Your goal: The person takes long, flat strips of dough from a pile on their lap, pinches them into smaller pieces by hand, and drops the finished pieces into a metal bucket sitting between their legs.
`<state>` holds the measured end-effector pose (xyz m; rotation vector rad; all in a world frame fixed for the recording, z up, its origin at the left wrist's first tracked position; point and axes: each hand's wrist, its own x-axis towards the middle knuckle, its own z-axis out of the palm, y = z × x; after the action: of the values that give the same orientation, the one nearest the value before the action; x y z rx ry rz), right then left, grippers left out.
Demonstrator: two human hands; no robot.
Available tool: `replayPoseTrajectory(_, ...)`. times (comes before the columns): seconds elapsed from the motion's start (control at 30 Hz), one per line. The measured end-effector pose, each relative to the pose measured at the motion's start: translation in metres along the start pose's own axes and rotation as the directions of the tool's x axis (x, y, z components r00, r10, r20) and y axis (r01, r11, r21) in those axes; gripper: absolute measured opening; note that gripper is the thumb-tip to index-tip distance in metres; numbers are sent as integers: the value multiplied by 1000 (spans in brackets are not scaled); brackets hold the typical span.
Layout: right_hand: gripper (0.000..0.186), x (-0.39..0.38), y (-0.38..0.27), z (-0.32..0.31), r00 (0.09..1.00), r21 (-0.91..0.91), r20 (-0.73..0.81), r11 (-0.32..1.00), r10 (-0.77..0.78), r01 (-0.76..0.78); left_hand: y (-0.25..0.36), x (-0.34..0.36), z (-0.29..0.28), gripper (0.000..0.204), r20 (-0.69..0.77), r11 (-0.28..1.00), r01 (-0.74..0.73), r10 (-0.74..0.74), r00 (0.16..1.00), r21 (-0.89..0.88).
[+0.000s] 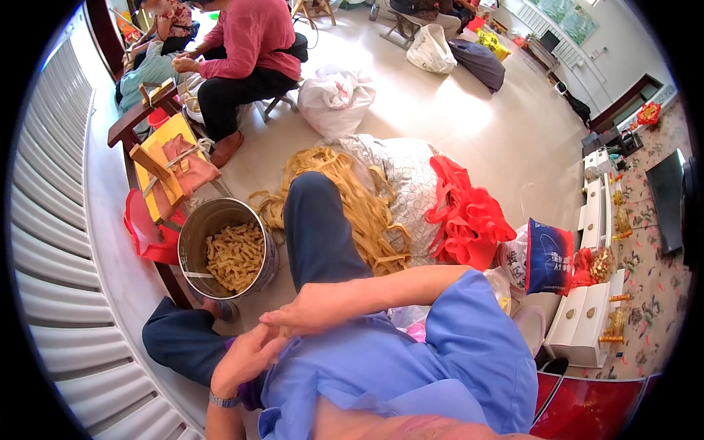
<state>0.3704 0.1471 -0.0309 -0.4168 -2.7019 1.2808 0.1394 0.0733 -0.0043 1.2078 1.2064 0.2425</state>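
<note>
My left hand (pixel 251 356), with a watch on its wrist, and my right hand (pixel 312 308) meet above my lap. Both have their fingers closed and pressed together at the tips. Whatever lies between them is hidden or too small to name. Beyond them, a metal bucket (pixel 192 275) holds many short, knotted-looking tan pieces (pixel 233 257). A heap of long tan fabric strips (pixel 370 220) spills beside my raised knee. Red strips (pixel 469 216) lie to the right on a white patterned cloth sack (pixel 400 172).
A wooden bench with a yellow top (pixel 163 136) and a red plastic item (pixel 143 227) stand left, near a white radiator (pixel 55 242). A person in a pink top (pixel 253 37) sits ahead by a white bag (pixel 337 99). White drawers (pixel 579 323) line the right.
</note>
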Motion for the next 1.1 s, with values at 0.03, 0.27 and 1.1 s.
replayPoseTrajectory(0.03, 49, 0, -2, -3, 1000, 4, 26, 1000, 7, -7, -5, -2, -2, 23, -1, 999, 5, -5, 1000, 36)
replayPoseTrajectory(0.27, 26, 6, 0, -4, 998, -34, 63, 999, 7, -5, -24, 6, 13, 22, 3, 996, -36, 36, 999, -84)
replayPoseTrajectory(1.1, 38, -12, -23, -19, 949, 168, 311, 986, -48, -5, 4, -24, 4, 34, 276, 889, -218, 109, 955, 402)
